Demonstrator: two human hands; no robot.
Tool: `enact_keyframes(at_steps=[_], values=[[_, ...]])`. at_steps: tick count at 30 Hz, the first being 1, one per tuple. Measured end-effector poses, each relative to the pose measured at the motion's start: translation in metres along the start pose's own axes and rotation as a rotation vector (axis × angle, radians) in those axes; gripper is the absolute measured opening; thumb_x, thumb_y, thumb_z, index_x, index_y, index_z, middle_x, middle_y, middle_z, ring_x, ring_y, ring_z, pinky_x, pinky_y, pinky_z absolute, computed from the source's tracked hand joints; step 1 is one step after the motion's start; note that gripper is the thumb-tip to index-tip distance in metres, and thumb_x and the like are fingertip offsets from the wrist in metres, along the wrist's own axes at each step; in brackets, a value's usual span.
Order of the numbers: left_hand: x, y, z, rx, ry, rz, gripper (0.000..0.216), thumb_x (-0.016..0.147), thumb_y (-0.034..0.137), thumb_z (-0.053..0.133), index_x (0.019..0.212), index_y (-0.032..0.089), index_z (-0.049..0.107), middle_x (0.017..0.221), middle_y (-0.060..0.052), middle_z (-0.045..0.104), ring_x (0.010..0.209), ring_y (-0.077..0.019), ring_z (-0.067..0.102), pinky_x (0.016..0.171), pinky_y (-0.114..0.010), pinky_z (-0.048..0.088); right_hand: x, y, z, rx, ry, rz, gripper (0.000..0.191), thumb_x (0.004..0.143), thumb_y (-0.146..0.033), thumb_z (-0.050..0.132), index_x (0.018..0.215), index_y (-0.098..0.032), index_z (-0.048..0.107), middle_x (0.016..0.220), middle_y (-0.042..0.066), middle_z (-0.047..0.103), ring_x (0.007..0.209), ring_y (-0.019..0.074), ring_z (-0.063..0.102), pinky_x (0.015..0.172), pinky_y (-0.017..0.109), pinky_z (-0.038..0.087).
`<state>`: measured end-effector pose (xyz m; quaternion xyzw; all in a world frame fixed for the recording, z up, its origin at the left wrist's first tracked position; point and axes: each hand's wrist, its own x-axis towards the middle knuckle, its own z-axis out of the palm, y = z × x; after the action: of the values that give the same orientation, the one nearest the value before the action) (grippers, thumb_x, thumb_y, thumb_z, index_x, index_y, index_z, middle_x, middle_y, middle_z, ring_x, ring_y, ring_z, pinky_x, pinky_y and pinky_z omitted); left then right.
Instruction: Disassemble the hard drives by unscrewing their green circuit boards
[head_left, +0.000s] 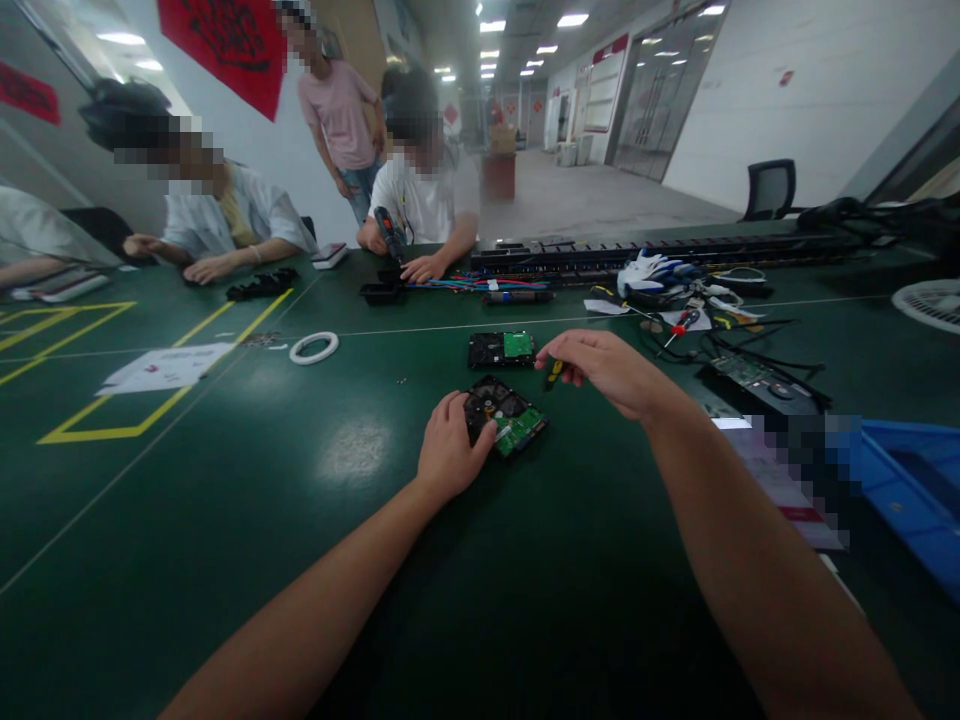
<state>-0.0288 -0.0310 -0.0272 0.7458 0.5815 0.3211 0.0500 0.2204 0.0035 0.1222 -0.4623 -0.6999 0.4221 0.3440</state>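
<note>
A hard drive point(517, 428) with its green circuit board facing up lies on the green tabletop point(315, 560), turned at an angle. My left hand point(450, 448) grips its left side, the thumb over the near edge and the fingers along the far side. Just right of it and slightly raised, my right hand point(600, 372) is closed on a small yellow and black tool point(554, 375), pointing down. Its exact kind is hard to make out, as the fingers hide part of it. Beyond the gripped drive lies a second hard drive point(491, 349), close to my right fingertips.
To the right are a screwdriver point(684, 322), gloves point(652, 275), cables, a circuit-board part point(772, 385) and a blue bin point(911, 500). A white ring point(314, 348) and papers point(161, 368) lie left. Across the table, a person point(420, 190) holds a power tool point(388, 232).
</note>
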Motion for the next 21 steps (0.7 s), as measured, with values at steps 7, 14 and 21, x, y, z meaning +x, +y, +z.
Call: enact_keyframes(at_steps=[7, 14, 21], values=[[0.001, -0.001, 0.001, 0.004, 0.000, -0.001, 0.058, 0.093, 0.050, 0.055, 0.139, 0.016, 0.043, 0.139, -0.019, 0.051, 0.137, -0.0335, 0.045, 0.114, -0.055, 0.040, 0.001, 0.004, -0.003, -0.008, 0.038, -0.010, 0.027, 0.093, -0.032, 0.050, 0.097, -0.020, 0.073, 0.101, 0.008, 0.073, 0.059, 0.0133, 0.056, 0.049, 0.029, 0.040], [0.000, -0.002, 0.002, 0.009, 0.004, -0.001, 0.058, 0.093, 0.050, 0.055, 0.139, 0.016, 0.043, 0.139, -0.019, 0.051, 0.137, -0.0330, 0.046, 0.114, -0.054, 0.040, -0.003, -0.005, 0.000, 0.061, -0.072, 0.044, 0.028, 0.095, -0.034, 0.050, 0.093, -0.023, 0.076, 0.097, 0.007, 0.074, 0.059, 0.0150, 0.061, 0.048, 0.030, 0.044], [0.000, 0.001, 0.000, -0.004, 0.011, -0.003, 0.057, 0.093, 0.050, 0.055, 0.139, 0.017, 0.044, 0.138, -0.018, 0.052, 0.137, -0.0332, 0.046, 0.113, -0.054, 0.041, -0.005, -0.011, 0.012, 0.349, -0.131, 0.149, 0.020, 0.096, -0.039, 0.058, 0.095, -0.020, 0.062, 0.105, 0.010, 0.072, 0.067, 0.0165, 0.069, 0.060, 0.031, 0.058]])
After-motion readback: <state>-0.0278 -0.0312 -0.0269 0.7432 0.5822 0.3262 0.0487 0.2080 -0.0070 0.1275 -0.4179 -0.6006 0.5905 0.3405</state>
